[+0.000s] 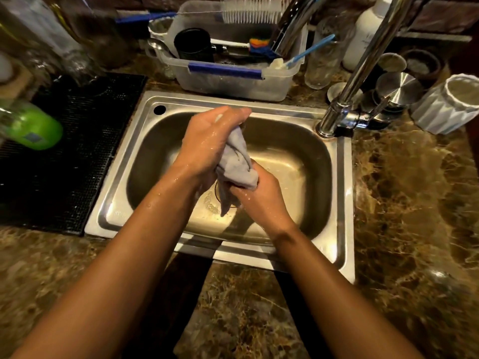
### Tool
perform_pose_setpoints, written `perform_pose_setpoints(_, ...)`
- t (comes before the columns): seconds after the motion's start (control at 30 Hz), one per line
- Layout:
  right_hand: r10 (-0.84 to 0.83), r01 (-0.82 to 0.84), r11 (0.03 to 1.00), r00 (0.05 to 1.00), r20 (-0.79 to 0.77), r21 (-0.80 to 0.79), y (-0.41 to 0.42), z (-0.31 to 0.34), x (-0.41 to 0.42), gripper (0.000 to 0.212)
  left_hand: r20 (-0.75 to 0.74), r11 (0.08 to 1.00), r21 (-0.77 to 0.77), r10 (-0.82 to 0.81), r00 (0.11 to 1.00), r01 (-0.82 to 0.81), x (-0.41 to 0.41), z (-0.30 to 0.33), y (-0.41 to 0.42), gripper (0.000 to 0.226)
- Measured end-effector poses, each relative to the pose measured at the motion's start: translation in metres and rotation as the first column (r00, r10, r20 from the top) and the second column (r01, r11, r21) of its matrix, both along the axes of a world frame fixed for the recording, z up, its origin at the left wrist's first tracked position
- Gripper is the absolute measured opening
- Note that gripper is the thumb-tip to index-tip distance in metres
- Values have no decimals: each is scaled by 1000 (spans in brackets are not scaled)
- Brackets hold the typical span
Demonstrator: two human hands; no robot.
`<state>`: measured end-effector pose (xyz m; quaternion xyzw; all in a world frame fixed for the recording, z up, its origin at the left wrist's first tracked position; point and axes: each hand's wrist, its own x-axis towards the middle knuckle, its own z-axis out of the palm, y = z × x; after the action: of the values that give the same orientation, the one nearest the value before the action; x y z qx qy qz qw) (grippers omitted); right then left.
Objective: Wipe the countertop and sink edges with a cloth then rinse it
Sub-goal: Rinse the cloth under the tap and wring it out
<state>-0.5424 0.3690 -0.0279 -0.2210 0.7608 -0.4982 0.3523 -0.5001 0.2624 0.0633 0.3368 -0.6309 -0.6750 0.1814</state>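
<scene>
Cloth (238, 161), grey and wet, is bunched over the steel sink (342, 193) basin; the left hand (207, 143) closes its grip on the upper end, the right hand (259, 198) on the lower. Fingers are mostly hidden behind the fabric. The drain is largely covered. The marble table (414, 203) surrounds the sink.

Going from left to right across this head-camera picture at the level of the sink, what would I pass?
Green bottle → black mat → sink rim → left hand → grey cloth → right hand → tap → white ribbed cup.
</scene>
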Motion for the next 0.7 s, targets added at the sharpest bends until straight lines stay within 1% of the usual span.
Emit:
perform_pose_setpoints(0.03,-37,38,999,998,48,-20,-2,2,0,8,-29,998,53,38,999,-36,1,-3,0,30)
perform_pose_setpoints(0.07,-71,77,995,994,82,-70,-3,3,0,16,-55,992,105,82,995,-76,2,-7,-1,28)
perform_pose_setpoints(0.1,-98,110,987,990,97,-119,-1,4,0,17,-61,983,142,129,990,-120,4,-12,-4,25)
perform_pose_setpoints(0.13,-115,130,978,988,99,-161,3,6,-1,14,-44,972,166,174,984,-164,5,-18,-7,22)
perform_pose_setpoints(0.17,-108,123,975,990,87,-184,7,8,-4,11,-16,961,186,210,978,-203,8,-25,-11,21)
perform_pose_setpoints(0.2,-81,93,978,994,73,-187,10,9,-9,16,14,950,207,235,972,-233,11,-33,-14,21)
perform_pose_setpoints(0.3,44,-46,994,999,-20,-96,19,16,-24,41,95,925,254,267,959,-283,17,-54,-19,24)
perform_pose_setpoints(0.33,65,-66,994,998,-21,-92,22,19,-28,43,111,922,253,272,956,-292,18,-60,-20,27)
perform_pose_setpoints(0.37,73,-72,991,997,2,-116,24,22,-30,42,121,926,240,270,955,-292,19,-63,-20,30)
perform_pose_setpoints(0.4,67,-60,986,997,42,-156,25,27,-31,37,128,935,222,254,959,-277,19,-67,-20,31)
perform_pose_setpoints(0.47,16,12,970,993,116,-242,24,35,-33,23,156,962,188,171,973,-199,18,-71,-18,28)
perform_pose_setpoints(0.53,-61,112,937,985,161,-332,20,43,-35,9,202,985,159,38,979,-71,17,-75,-12,30)
perform_pose_setpoints(0.57,-94,170,907,974,207,-386,18,46,-36,6,215,987,164,-39,976,3,16,-76,-8,33)
perform_pose_setpoints(0.63,-146,283,860,934,326,-425,13,52,-36,15,219,977,153,-181,959,150,13,-79,-2,38)
perform_pose_setpoints(0.7,-177,329,860,909,377,-390,10,56,-36,26,196,967,150,-231,953,204,8,-77,0,38)
